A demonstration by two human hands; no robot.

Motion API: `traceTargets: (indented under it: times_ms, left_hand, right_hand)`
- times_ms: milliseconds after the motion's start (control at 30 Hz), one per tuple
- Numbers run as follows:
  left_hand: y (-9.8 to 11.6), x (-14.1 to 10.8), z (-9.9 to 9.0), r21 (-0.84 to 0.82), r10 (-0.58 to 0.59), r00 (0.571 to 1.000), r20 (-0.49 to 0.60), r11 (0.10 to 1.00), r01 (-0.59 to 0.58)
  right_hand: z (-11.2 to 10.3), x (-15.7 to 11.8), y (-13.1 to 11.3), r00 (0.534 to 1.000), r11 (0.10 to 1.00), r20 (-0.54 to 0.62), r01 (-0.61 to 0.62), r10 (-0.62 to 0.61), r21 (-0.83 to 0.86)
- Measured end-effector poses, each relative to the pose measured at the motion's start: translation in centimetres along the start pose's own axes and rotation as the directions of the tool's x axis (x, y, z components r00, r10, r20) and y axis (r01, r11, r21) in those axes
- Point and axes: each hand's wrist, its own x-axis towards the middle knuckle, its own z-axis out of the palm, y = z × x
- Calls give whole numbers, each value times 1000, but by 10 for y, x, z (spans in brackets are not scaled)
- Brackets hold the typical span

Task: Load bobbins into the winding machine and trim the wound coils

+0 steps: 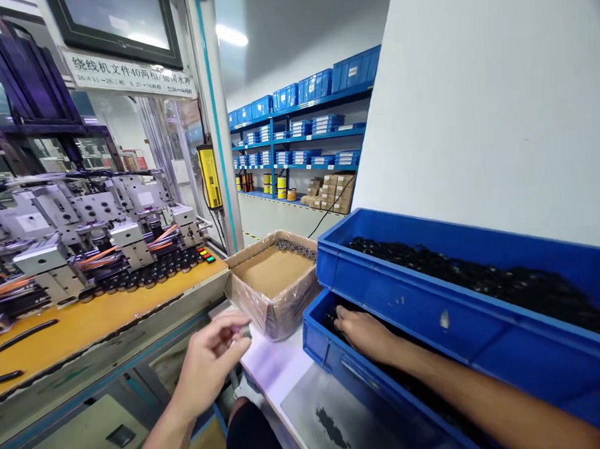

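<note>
My left hand (207,363) hovers in front of the cardboard box, thumb and forefinger apart and the other fingers loosely curled. Nothing shows between its fingers. My right hand (365,333) reaches into the narrow opening of the lower blue bin (348,366), its fingers bent down among small black parts. Its fingertips are partly hidden, so I cannot make out what they grip. The upper blue bin (393,283), heaped with black parts (464,276), sits over the lower one. Plastic film wraps the cardboard box (277,313), which has small ring-shaped parts (296,247) along its far side.
At left, a winding machine (103,215) stands behind an orange worktop (148,303) with rows of black round parts (151,272) and black-handled tools (21,337). A grey sheet (334,410) lies before the bins. Blue shelving (300,137) is in the background.
</note>
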Motion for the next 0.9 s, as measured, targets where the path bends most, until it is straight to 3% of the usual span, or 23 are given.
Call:
traceTargets:
  times_ms: [100, 233, 300, 400, 433, 533, 667, 900]
  left_hand:
    - [10, -51, -10, -189, -62, 996, -60, 981, 50]
    - [20, -80, -10, -380, -143, 984, -111, 920, 91]
    - [23, -86, -8, -406, -144, 982, -124, 910, 82]
    - [26, -93, -2, -408, -126, 979, -163, 912, 49]
    - [26, -95, 0, -392, -119, 977, -177, 919, 41]
    - [28, -97, 6, -330, -92, 982, -166, 944, 33]
    - [26, -92, 12, -302, -61, 991, -123, 953, 21]
    - [27, -83, 25, -355, -133, 987, -92, 930, 92]
  right_hand:
    - [-18, -1, -19, 974, 996, -216, 82, -72, 38]
    - [-42, -10, -73, 873, 940, -412, 327, -261, 97]
    - [-46, -19, -106, 755, 849, -529, 516, -387, 115]
    - [-43, -35, -148, 481, 618, -744, 778, -464, 117]
    - [-40, -40, -158, 429, 565, -780, 817, -456, 119]
    - [-33, -48, -169, 416, 529, -801, 835, -431, 150]
    - [-31, -48, -164, 402, 526, -823, 837, -401, 152]
    - [-30, -47, -159, 407, 567, -817, 815, -408, 123]
